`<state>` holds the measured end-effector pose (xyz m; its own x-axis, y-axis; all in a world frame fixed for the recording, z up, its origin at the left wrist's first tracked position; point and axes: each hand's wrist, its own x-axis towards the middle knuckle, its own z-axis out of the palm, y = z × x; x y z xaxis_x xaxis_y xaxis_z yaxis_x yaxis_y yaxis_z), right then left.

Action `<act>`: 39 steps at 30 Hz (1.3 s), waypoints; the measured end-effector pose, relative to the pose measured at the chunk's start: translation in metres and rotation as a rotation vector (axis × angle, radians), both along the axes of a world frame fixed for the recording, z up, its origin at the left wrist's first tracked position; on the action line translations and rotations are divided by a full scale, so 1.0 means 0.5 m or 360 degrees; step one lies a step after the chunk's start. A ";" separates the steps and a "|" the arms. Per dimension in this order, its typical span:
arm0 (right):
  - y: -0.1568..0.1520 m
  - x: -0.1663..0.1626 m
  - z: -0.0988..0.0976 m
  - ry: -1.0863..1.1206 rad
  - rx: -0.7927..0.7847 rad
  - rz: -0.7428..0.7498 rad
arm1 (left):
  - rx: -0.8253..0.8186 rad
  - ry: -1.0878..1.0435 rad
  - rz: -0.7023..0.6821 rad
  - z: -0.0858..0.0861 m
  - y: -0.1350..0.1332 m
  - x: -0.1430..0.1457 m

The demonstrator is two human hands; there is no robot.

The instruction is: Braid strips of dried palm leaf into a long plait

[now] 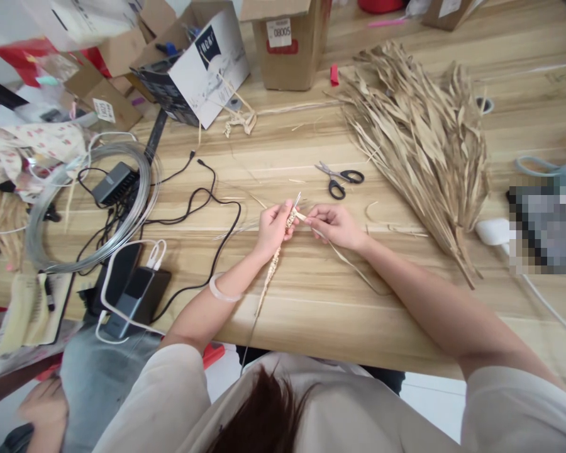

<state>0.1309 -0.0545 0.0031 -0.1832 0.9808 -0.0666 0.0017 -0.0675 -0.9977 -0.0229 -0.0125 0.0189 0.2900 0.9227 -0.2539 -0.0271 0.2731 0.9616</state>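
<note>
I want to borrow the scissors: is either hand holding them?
No, the scissors lie on the table, apart from the left hand and right hand.

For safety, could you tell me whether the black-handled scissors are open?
Slightly open: the black-handled scissors have blade tips and handles apart.

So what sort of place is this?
Probably a craft workspace: a bundle of dried leaves and a coil of wire lie on the wooden table, and the left hand holds a braided strand.
</note>
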 end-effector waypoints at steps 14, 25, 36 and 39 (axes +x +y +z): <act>-0.006 -0.011 -0.009 0.0023 0.0240 -0.0180 | 0.0066 0.0080 -0.0028 0.001 -0.003 0.001; -0.018 -0.018 -0.017 -0.0932 0.0912 -0.0406 | 0.0239 0.0186 -0.0084 -0.008 -0.011 0.001; -0.024 -0.009 -0.024 -0.1291 0.0969 -0.0315 | 0.0311 0.0230 -0.0196 -0.024 -0.011 -0.003; -0.024 -0.014 -0.016 -0.1054 0.0886 -0.0359 | 0.0324 0.0189 -0.0198 -0.024 -0.012 -0.003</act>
<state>0.1240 -0.0663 -0.0051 -0.0752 0.9106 0.4064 0.6342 0.3582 -0.6852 -0.0243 -0.0187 0.0068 0.3836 0.9174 -0.1059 0.1108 0.0681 0.9915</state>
